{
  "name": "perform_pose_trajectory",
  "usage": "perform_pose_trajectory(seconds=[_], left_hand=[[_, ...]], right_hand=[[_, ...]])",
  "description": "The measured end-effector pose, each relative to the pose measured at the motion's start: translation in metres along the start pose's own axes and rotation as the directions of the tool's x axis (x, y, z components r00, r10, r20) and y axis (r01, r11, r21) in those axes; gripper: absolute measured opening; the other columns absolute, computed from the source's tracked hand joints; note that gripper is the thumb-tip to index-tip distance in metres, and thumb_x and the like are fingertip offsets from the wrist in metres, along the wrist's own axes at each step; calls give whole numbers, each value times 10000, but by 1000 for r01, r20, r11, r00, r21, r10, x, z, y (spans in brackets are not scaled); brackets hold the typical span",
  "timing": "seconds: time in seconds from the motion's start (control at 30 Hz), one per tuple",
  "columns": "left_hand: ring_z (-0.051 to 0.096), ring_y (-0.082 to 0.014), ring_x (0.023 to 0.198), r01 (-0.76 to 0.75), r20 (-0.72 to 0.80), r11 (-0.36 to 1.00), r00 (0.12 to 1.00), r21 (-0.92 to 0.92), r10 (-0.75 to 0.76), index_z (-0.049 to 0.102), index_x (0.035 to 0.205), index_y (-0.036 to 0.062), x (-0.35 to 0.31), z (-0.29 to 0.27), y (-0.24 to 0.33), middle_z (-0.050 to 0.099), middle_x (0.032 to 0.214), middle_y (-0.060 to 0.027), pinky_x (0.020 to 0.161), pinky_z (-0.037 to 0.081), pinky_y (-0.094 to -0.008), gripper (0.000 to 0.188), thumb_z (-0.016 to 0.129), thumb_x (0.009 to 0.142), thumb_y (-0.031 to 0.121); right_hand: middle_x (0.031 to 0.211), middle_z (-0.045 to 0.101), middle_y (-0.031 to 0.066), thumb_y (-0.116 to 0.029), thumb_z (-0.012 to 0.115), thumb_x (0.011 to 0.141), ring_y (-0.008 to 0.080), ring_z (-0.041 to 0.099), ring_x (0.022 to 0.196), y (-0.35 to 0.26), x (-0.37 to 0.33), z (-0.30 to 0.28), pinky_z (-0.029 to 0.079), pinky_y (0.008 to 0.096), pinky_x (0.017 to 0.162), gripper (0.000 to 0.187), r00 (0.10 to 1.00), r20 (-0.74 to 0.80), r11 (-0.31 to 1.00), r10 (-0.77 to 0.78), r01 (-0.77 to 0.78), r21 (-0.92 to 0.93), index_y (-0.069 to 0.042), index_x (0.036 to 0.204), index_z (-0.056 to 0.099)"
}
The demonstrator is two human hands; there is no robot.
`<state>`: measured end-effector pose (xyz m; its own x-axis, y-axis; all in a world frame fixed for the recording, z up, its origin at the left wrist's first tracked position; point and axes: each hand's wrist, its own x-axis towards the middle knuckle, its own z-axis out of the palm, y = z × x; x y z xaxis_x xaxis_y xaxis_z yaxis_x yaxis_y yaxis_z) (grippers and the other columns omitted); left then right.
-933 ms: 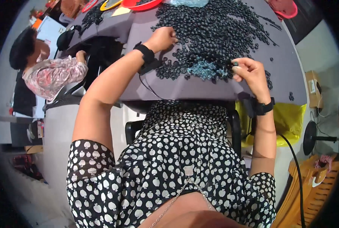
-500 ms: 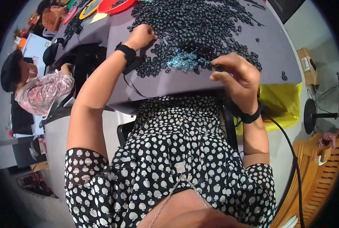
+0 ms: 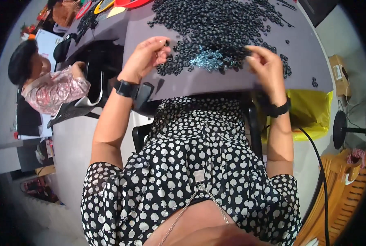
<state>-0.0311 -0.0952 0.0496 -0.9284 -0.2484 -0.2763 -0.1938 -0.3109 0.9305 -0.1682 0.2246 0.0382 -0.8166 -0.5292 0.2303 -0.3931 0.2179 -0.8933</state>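
Note:
Many small black ring-shaped pieces [image 3: 220, 28] lie spread across the grey-covered table [image 3: 187, 84]. A small heap of pale blue bits [image 3: 209, 59] sits at the near side of the pile, between my hands. Over the pile's left edge, my left hand [image 3: 147, 59] pinches a small black ring [image 3: 166, 42] between thumb and forefinger. My right hand [image 3: 269, 67] is raised at the right of the blue heap. Its thumb and forefinger close around a small dark piece, apparently another black ring, mostly lost against the pile.
Red [image 3: 129, 3] and yellow [image 3: 104, 5] trays stand at the far left. To the left a person [image 3: 56, 88] sits by the table. A yellow bag [image 3: 310, 112] hangs beside the table's right edge, with a black cable [image 3: 320, 168] running below it. Two stray rings [image 3: 314, 82] lie near the right corner.
My left hand has lifted from the pile, drawn nearer to me, with a black ring now showing in its fingertips. My right hand has moved slightly farther away and to the right.

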Motion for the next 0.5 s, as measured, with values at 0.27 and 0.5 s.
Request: perform_pose_trajectory(seconds=[0.27,0.5], left_hand=[[643,-110,646,76,29,959,997,-275,-71,592,1131,-13,-44,-2,-36,676,835,-71,600,565,-228,236,549,951,134],[643,-91,655,127,122,974,987,-189,-105,594,1135,-6,-57,11,-42,679,859,-80,622,560,-200,230,568,936,106]], right_hand=[[877,605,67,9,652,769,154,585,736,3,11,-2,488,272,667,403,977,-98,888,-189,128,-442,-81,1161,635],[921,595,133,-33,616,780,320,610,769,-29,3,90,500,372,703,202,829,408,841,-382,495,-220,-29,980,644]])
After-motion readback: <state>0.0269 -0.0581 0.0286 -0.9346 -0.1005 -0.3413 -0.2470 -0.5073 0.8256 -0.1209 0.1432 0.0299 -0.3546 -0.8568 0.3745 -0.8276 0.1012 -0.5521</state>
